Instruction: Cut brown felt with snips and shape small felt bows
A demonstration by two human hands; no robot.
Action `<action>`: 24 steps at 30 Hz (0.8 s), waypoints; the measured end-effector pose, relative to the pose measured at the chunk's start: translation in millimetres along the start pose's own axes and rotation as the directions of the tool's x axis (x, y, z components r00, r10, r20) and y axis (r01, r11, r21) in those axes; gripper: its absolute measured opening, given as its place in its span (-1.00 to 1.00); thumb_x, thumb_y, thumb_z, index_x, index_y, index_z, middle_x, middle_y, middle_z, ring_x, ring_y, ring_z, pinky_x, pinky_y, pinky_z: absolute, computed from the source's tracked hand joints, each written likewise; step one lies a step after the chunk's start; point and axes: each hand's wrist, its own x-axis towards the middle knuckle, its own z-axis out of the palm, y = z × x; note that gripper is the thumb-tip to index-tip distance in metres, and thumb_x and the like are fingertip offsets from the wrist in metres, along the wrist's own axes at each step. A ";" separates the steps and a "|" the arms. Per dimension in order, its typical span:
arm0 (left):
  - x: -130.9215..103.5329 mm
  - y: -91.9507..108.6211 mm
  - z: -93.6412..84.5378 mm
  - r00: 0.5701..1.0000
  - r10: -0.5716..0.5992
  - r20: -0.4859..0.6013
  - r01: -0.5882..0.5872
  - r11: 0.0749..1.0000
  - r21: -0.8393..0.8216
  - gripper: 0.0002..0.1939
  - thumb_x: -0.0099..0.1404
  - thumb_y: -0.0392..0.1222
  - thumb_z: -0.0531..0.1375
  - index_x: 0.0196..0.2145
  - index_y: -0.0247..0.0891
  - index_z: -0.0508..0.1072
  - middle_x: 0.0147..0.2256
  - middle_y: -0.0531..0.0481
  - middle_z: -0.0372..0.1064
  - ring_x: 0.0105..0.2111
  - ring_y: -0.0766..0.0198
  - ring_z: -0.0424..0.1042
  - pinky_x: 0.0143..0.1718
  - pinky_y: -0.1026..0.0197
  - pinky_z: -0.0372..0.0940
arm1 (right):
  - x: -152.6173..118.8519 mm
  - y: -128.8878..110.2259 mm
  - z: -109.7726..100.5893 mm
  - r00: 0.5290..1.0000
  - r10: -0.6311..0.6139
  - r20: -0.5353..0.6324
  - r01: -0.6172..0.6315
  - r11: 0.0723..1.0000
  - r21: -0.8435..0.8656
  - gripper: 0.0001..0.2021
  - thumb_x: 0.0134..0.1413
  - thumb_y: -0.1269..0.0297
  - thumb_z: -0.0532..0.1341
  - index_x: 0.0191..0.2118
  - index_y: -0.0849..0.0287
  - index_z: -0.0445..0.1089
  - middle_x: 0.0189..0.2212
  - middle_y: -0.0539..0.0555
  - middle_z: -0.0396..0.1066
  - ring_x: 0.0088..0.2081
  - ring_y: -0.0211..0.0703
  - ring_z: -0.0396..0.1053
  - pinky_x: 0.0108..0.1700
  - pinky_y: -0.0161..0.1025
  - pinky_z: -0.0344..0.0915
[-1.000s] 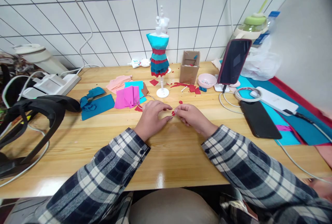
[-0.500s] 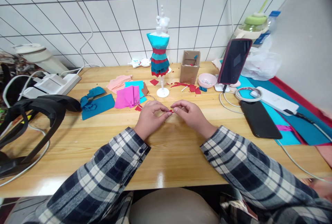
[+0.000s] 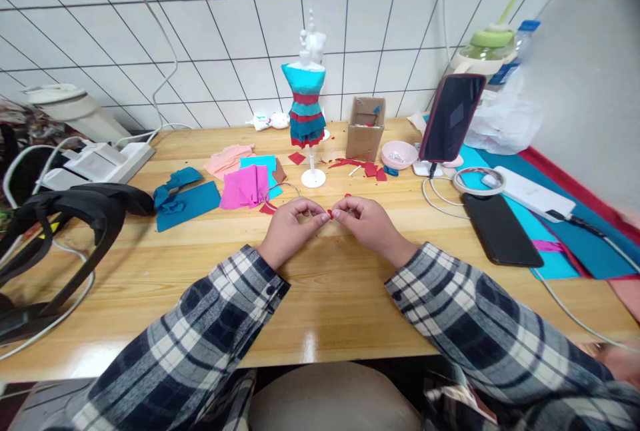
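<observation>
Above the wooden table, my left hand (image 3: 294,230) and my right hand (image 3: 373,227) meet fingertip to fingertip. Both pinch a small scrap of red crepe paper (image 3: 331,214), mostly hidden by the fingers. A bit of red also shows over the right index finger. Behind the hands stands a white mini dress form (image 3: 313,178) on a round base, dressed in a layered dress (image 3: 307,108) of turquoise, red and teal. More red scraps (image 3: 370,168) lie to the right of its base. Pink paper (image 3: 245,187) rests beyond my left hand.
A cardboard box (image 3: 365,131) and a pink bowl (image 3: 399,154) of small shiny bits stand behind right. A propped phone (image 3: 453,118), a tape roll (image 3: 479,181) and a black phone (image 3: 501,230) are at right. Teal paper (image 3: 189,206) and a black headset (image 3: 45,244) occupy the left.
The fingers of both hands have shifted slightly around the red scrap, and my right fingers are curled more. More red now shows at the fingertips and above the right index finger.
</observation>
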 end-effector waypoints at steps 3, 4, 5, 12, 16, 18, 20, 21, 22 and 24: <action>0.2 -0.6 0.0 1.000 -0.011 0.001 0.011 1.000 -0.011 -0.80 0.13 -0.08 0.28 -0.44 -0.29 0.49 -0.42 -0.03 0.45 -0.36 0.23 0.38 -0.25 0.19 0.25 | 0.0 0.8 0.8 1.000 -0.023 -0.008 0.023 1.000 -0.002 -0.81 0.05 0.20 0.17 -0.32 0.21 0.44 -0.48 -0.02 0.39 -0.53 -0.34 0.17 -0.46 -0.35 0.11; 0.3 -1.2 -0.1 1.000 -0.011 0.001 0.011 1.000 -0.015 -0.80 0.13 -0.08 0.28 -0.44 -0.29 0.49 -0.42 -0.03 0.44 -0.36 0.24 0.38 -0.25 0.19 0.25 | 0.1 1.1 1.0 1.000 -0.026 -0.007 0.026 1.000 0.002 -0.80 0.04 0.20 0.18 -0.30 0.21 0.45 -0.45 -0.01 0.41 -0.53 -0.34 0.19 -0.45 -0.35 0.12; 0.3 -2.0 -0.2 1.000 -0.010 0.002 0.010 1.000 -0.017 -0.80 0.12 -0.08 0.28 -0.44 -0.29 0.49 -0.42 -0.03 0.44 -0.36 0.24 0.38 -0.25 0.19 0.26 | 0.2 1.6 1.1 1.000 -0.026 -0.005 0.026 1.000 0.002 -0.80 0.03 0.21 0.19 -0.28 0.21 0.45 -0.44 0.00 0.42 -0.52 -0.33 0.20 -0.45 -0.35 0.13; 0.4 -5.3 -1.2 1.000 0.015 0.012 -0.015 1.000 0.005 -0.80 0.15 -0.08 0.26 -0.44 -0.28 0.49 -0.40 -0.03 0.43 -0.34 0.23 0.38 -0.24 0.18 0.27 | 2.1 3.7 -1.0 1.000 -0.019 -0.005 0.019 0.998 -0.056 -0.83 0.07 0.24 0.16 -0.33 0.21 0.44 -0.48 -0.01 0.39 -0.50 -0.32 0.20 -0.43 -0.35 0.12; 0.5 -4.7 -1.3 1.000 0.021 0.009 -0.021 1.000 0.013 -0.81 0.14 -0.09 0.27 -0.44 -0.29 0.49 -0.41 -0.03 0.43 -0.34 0.23 0.37 -0.24 0.19 0.26 | 1.1 3.0 -0.3 1.000 0.010 0.020 -0.010 1.000 -0.013 -0.82 0.05 0.24 0.15 -0.32 0.21 0.43 -0.50 -0.02 0.36 -0.52 -0.32 0.19 -0.46 -0.36 0.12; 0.6 -4.6 -1.4 1.000 0.021 0.007 -0.021 1.000 0.011 -0.81 0.14 -0.10 0.28 -0.45 -0.29 0.49 -0.42 -0.03 0.42 -0.35 0.24 0.37 -0.25 0.19 0.26 | 0.4 2.5 0.9 0.999 0.031 0.041 -0.032 0.999 0.018 -0.81 0.02 0.23 0.17 -0.30 0.22 0.44 -0.52 -0.03 0.36 -0.54 -0.33 0.19 -0.48 -0.36 0.12; 0.9 -4.9 -1.5 1.000 0.020 0.005 -0.020 1.000 0.010 -0.82 0.14 -0.10 0.28 -0.46 -0.29 0.48 -0.43 -0.03 0.42 -0.36 0.24 0.37 -0.27 0.20 0.26 | 0.2 2.3 2.1 0.998 0.039 0.041 -0.040 0.999 0.020 -0.79 0.00 0.21 0.20 -0.29 0.22 0.45 -0.54 -0.03 0.36 -0.55 -0.32 0.20 -0.48 -0.36 0.12; 1.1 -5.4 -1.5 1.000 0.016 0.005 -0.016 1.000 0.011 -0.82 0.14 -0.10 0.28 -0.47 -0.29 0.48 -0.43 -0.03 0.42 -0.37 0.24 0.37 -0.28 0.21 0.26 | 0.3 2.3 2.5 0.999 0.037 0.034 -0.037 0.999 0.007 -0.79 0.00 0.20 0.20 -0.30 0.22 0.46 -0.54 -0.03 0.37 -0.54 -0.32 0.20 -0.48 -0.36 0.12; 1.2 -6.0 -1.4 1.000 0.008 0.004 -0.008 1.000 0.011 -0.81 0.14 -0.10 0.27 -0.47 -0.29 0.47 -0.44 -0.02 0.42 -0.37 0.25 0.37 -0.28 0.21 0.26 | 0.4 2.5 2.7 0.999 0.029 0.027 -0.029 1.000 -0.012 -0.79 0.01 0.19 0.20 -0.31 0.22 0.47 -0.54 -0.02 0.38 -0.53 -0.32 0.21 -0.47 -0.36 0.12; 1.3 -7.9 -1.0 1.000 -0.012 0.010 0.012 1.000 -0.006 -0.80 0.15 -0.09 0.27 -0.46 -0.29 0.47 -0.44 -0.02 0.42 -0.38 0.25 0.37 -0.29 0.21 0.26 | 1.0 3.0 2.8 1.000 -0.002 0.019 0.003 0.999 -0.049 -0.79 0.04 0.20 0.18 -0.33 0.21 0.48 -0.51 0.00 0.42 -0.51 -0.31 0.24 -0.44 -0.35 0.13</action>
